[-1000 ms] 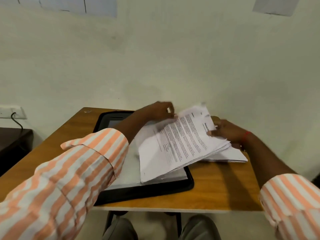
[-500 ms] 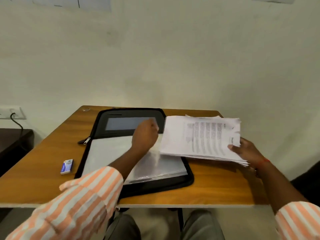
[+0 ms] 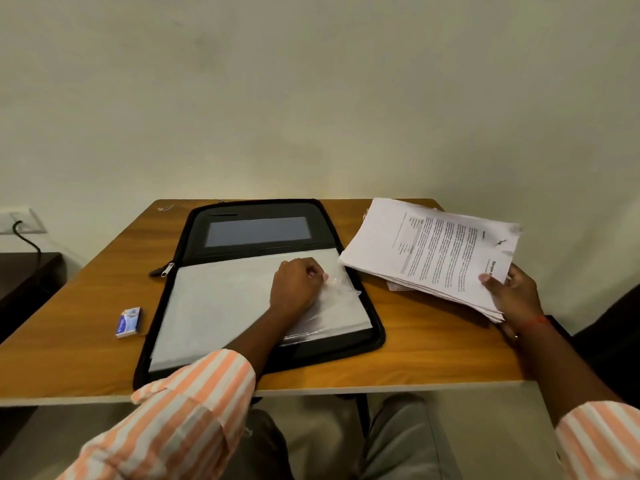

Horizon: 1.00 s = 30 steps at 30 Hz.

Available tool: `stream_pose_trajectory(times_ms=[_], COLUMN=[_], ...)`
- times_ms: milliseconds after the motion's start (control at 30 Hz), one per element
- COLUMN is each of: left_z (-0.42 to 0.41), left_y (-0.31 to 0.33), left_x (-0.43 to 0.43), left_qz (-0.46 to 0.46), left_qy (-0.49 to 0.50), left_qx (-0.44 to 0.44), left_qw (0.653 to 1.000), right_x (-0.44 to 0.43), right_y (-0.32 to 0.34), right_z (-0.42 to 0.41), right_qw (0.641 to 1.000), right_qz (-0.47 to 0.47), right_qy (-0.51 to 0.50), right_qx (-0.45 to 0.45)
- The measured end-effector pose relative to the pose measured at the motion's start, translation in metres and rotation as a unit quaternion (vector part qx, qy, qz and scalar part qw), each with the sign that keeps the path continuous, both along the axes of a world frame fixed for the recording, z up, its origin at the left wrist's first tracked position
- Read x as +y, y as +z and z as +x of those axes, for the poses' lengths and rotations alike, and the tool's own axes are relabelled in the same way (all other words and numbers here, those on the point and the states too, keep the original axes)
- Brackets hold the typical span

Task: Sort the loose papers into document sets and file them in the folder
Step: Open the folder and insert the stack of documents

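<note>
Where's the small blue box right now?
In the head view, the small blue box lies on the wooden table, left of the open black folder, near the table's front-left area.

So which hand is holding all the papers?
The right hand grips the stack of papers by its near edge. The left hand only pinches a clear sleeve in the open folder.

A brown wooden table with a pale front edge carries an open black zippered folder at its middle and a small blue-and-white box toward its left edge.
</note>
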<state>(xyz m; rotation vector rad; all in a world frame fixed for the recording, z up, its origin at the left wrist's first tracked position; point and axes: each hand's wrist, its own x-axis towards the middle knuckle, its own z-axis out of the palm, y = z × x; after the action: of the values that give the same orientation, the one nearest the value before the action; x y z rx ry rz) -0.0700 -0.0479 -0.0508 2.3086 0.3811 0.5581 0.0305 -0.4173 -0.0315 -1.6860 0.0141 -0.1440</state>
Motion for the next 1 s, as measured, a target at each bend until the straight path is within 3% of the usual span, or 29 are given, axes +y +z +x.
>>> stream_pose_trajectory(times_ms=[167,367,667,867,1000], left_z=[0.004,0.006,0.009,0.026,0.042], left_y=[-0.002,0.000,0.012,0.030,0.035], left_x=[0.006,0.007,0.002,-0.010,-0.020], left_qz=[-0.105,-0.140,-0.068,0.019,0.051], left_qy=[0.023,0.026,-0.015,0.011,0.028], left_qx=[-0.012,-0.010,0.038,0.174,0.209], left_qw=[0.994,0.990,0.997,0.984,0.976], right_x=[0.001,0.001,-0.006,-0.007,-0.009], right_y=[0.000,0.002,0.018,0.027,0.024], right_z=[-0.001,-0.003,-0.005,-0.013,-0.015], right_qw=[1.000,1.000,0.986,0.977,0.978], right_qz=[0.001,-0.012,-0.092,-0.083,-0.075], right_qy=[-0.020,-0.005,0.126,0.174,0.172], right_qx=[-0.003,0.001,0.066,0.094,0.095])
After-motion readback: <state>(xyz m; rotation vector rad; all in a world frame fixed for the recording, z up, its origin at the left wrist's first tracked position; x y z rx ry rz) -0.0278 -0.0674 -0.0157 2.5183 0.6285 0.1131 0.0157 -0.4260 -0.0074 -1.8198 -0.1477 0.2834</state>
